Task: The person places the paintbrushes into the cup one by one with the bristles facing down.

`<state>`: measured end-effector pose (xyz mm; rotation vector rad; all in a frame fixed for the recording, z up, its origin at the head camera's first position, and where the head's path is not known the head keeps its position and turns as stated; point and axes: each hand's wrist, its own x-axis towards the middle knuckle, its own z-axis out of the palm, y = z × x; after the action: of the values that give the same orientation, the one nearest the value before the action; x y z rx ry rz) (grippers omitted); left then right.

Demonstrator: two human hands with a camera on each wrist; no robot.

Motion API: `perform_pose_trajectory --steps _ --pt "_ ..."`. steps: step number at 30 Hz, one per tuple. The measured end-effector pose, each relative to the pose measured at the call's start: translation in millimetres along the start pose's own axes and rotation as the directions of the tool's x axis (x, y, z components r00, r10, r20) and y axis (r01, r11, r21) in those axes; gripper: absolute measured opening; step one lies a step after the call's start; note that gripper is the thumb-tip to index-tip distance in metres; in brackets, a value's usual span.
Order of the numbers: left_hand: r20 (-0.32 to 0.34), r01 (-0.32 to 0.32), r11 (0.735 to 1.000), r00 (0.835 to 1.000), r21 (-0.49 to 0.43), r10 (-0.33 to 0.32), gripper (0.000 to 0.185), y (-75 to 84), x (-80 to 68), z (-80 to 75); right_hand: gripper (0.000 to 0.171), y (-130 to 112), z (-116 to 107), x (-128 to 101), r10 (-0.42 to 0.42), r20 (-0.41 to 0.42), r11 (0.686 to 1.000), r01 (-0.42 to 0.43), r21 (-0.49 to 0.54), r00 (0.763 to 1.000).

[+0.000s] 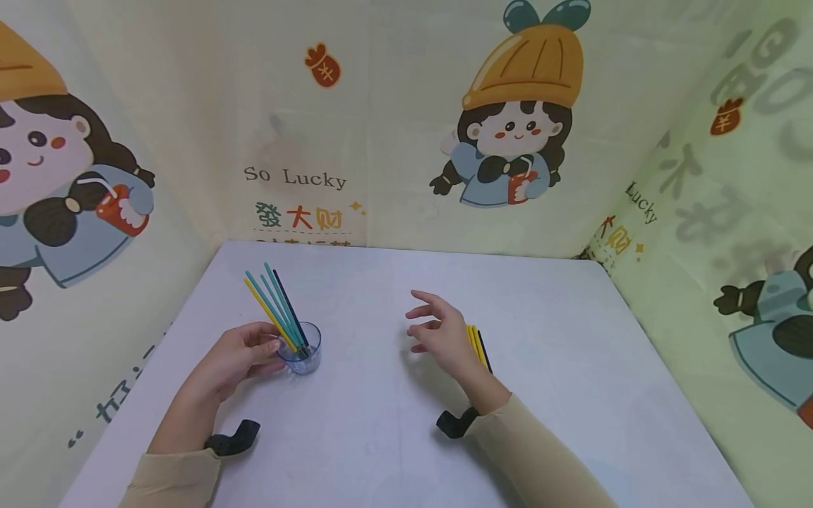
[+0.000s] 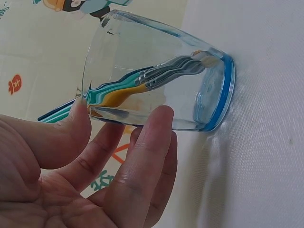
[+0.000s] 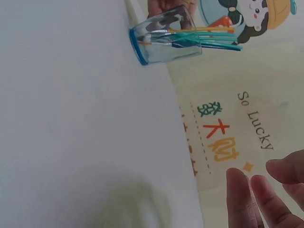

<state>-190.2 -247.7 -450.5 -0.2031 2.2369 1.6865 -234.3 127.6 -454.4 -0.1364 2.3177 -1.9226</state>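
Observation:
A clear cup (image 1: 309, 365) with a blue base ring stands on the left part of the table. Several slim paintbrushes (image 1: 277, 310) with teal, yellow and dark handles lean in it, their metal ferrules (image 2: 166, 73) down inside the cup. My left hand (image 1: 238, 360) holds the cup at its left side, the thumb (image 2: 78, 126) at the rim and the fingers along the wall. Over the table's middle, my right hand (image 1: 441, 335) has loosely bent, spread fingers with nothing between them. Beside its wrist lie yellow and black sticks (image 1: 475, 340), partly hidden by the hand.
The white table (image 1: 375, 437) is walled at the back and sides by printed cloth (image 1: 394, 127) with cartoon figures. Black curved pieces (image 1: 238, 437) sit at both wrists, by the beige sleeves.

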Motion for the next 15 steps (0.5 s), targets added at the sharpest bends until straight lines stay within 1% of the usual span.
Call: perform_pose_trajectory --steps 5,10,15 --pt "0.001 -0.004 1.000 1.000 -0.004 0.004 0.045 -0.1 0.9 0.2 0.064 -2.8 -15.3 -8.0 0.028 -0.022 1.000 -0.028 -0.011 0.999" --pt "0.000 -0.011 1.000 1.000 0.002 0.011 0.045 -0.4 1.2 0.2 0.060 1.0 -29.7 -10.9 0.037 -0.057 0.996 -0.041 -0.074 0.998" --pt "-0.001 -0.004 1.000 1.000 0.005 0.004 0.045 -1.5 1.0 0.3 0.058 6.1 -44.9 -14.4 0.059 -0.094 0.989 -0.071 -0.126 0.994"
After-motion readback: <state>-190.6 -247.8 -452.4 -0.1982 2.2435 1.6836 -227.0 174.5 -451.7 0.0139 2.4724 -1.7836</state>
